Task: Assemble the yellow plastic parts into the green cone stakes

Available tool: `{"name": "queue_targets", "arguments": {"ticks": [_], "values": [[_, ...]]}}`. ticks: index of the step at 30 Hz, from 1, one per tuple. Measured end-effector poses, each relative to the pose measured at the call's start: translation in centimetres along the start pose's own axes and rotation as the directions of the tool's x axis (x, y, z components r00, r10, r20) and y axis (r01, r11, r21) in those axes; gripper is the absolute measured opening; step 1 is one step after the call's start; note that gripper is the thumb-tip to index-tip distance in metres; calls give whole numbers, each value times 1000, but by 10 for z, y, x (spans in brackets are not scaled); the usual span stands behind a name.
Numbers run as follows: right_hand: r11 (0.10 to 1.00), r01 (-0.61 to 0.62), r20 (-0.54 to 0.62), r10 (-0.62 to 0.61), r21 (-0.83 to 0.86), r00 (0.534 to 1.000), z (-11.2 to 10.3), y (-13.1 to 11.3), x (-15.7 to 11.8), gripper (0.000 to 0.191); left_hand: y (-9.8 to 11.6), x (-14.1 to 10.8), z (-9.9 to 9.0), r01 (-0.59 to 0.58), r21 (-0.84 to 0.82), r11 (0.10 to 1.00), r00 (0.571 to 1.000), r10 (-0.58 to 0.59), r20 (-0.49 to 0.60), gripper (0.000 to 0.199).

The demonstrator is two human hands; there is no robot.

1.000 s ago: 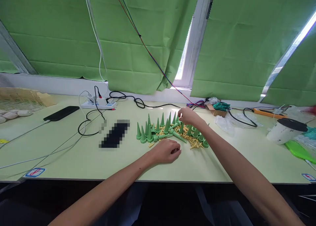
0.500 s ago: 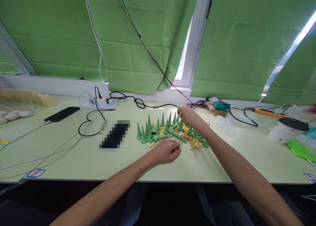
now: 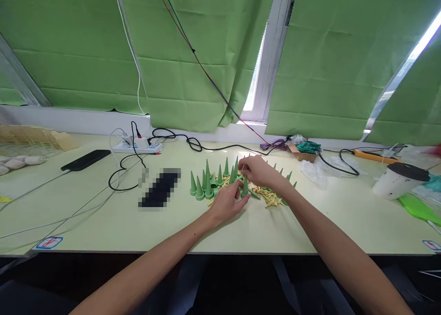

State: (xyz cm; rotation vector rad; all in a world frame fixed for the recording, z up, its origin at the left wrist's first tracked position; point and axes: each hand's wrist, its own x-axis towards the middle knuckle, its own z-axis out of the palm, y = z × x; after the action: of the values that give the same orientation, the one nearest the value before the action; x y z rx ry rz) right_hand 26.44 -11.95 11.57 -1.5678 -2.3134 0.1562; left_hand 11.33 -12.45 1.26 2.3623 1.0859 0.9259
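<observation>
Several green plastic cone spikes [image 3: 199, 188] stand upright in a cluster on the table, with small yellow pegs [image 3: 272, 198] scattered among them. My right hand [image 3: 260, 171] pinches the tip of one green cone [image 3: 245, 186], held upright over the near side of the cluster. Close on that cone's left is my left hand [image 3: 225, 201], thumb and fingers apart around its lower part; whether they touch it I cannot tell. Part of the pile is hidden behind both hands.
Left of the pile lies a blurred dark object [image 3: 160, 188], with a black phone [image 3: 86, 160] and a power strip [image 3: 139, 145] farther off. A small carton [image 3: 301, 154] stands at the back right. A white cup with a dark lid [image 3: 399, 182] is at the far right.
My right hand has come down and nearer, now with a green cone in its fingers. My left hand has lifted and opened its thumb and fingers toward that cone.
</observation>
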Motion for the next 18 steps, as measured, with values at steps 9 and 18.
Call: {"name": "queue_targets", "arguments": {"ticks": [9, 18], "values": [[991, -2, 44, -4, 137, 999, 3, 0, -2, 15, 1, 4, 0, 64, -159, 985, 997, -54, 62, 28], [970, -185, -136, 165, -158, 977, 26, 24, 0, 26, -3, 3, 1, 51, -108, 993, 999, -49, 14, 33]]}}
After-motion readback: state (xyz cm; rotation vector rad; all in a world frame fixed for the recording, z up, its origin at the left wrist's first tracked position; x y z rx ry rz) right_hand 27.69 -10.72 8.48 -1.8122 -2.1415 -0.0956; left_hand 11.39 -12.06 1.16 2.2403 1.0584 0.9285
